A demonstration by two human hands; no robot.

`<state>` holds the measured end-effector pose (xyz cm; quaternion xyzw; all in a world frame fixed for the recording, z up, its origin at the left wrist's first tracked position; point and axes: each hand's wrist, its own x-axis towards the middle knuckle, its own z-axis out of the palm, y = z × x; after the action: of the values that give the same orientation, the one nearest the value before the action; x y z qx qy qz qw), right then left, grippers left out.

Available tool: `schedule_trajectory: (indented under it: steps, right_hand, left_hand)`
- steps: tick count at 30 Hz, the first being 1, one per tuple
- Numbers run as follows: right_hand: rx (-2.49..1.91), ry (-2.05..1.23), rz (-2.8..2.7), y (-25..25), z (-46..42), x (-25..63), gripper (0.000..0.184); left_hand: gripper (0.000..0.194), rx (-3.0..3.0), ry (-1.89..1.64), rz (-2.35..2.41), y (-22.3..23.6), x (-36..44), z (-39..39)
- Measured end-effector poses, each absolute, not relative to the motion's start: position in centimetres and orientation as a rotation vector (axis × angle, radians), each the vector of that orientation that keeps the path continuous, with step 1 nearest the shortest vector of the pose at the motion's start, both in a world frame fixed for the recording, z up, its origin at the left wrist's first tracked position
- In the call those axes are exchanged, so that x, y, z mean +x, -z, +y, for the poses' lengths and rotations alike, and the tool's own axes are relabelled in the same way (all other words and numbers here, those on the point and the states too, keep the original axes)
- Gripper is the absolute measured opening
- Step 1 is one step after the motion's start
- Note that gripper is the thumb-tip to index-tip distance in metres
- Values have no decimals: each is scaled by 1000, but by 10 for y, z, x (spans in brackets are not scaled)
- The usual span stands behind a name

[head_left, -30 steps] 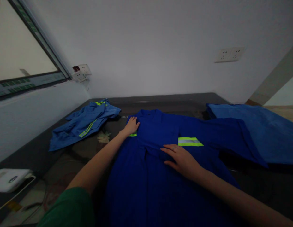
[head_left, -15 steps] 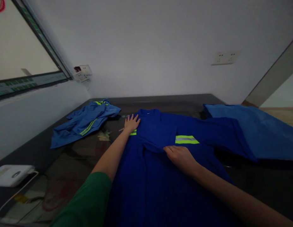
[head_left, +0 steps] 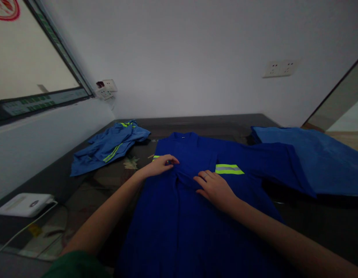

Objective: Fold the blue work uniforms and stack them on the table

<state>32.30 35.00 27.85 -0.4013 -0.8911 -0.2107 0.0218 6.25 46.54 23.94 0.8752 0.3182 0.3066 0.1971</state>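
A dark blue collared work garment (head_left: 196, 224) lies spread on the dark table, its collar at the far side and one sleeve stretched to the right. Yellow-green and silver reflective strips cross its chest. Over the left chest area, my left hand (head_left: 161, 165) is open, with its fingers slightly bent and the thumb apart. My right hand (head_left: 216, 189) rests on the middle of the chest just below the right reflective strip (head_left: 229, 169). Its fingers are loosely spread on the cloth, and a ring shows on one finger.
On the left lies a crumpled lighter blue garment (head_left: 109, 144) with reflective bands. A flat blue cloth (head_left: 309, 158) is at the right. A white box-shaped device (head_left: 25, 204) with a cable sits at the near left. The wall (head_left: 179, 58) borders the table (head_left: 213, 121) at the back.
My left hand has come from the shoulder down toward the chest. My right hand's fingers were pinched at the cloth half a second ago and are now loosely spread.
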Motion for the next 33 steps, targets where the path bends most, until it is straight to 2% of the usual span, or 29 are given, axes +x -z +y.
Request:
schedule_trajectory:
  steps: [2, 6, 13, 18, 25, 29, 33]
  right_hand:
    - [-1243, 650, -2811, -275, 354, 318, 33]
    - [-1233, 659, -2876, -265, 359, 316, 15]
    - [-1222, 566, -2747, -270, 359, 320, 17]
    - [-1306, 397, -2813, -274, 355, 313, 12]
    - [-1273, 242, -2783, -275, 362, 282, 33]
    - [-1405, 59, -2653, -270, 374, 254, 33]
    - [-1553, 62, -2626, -267, 380, 238, 32]
  left_hand:
    - [22, 2449, -753, 806, -237, 57, 443]
    - [26, 2470, -789, 782, -232, 59, 425]
    - [12, 2478, -825, 717, -234, 58, 430]
    - [16, 2425, -818, 744, -231, 54, 425]
    - [18, 2379, -971, 771, -223, 62, 421]
    - [13, 2399, -1155, 969, -214, 69, 417]
    - [14, 2227, -1197, 1109, -202, 76, 410]
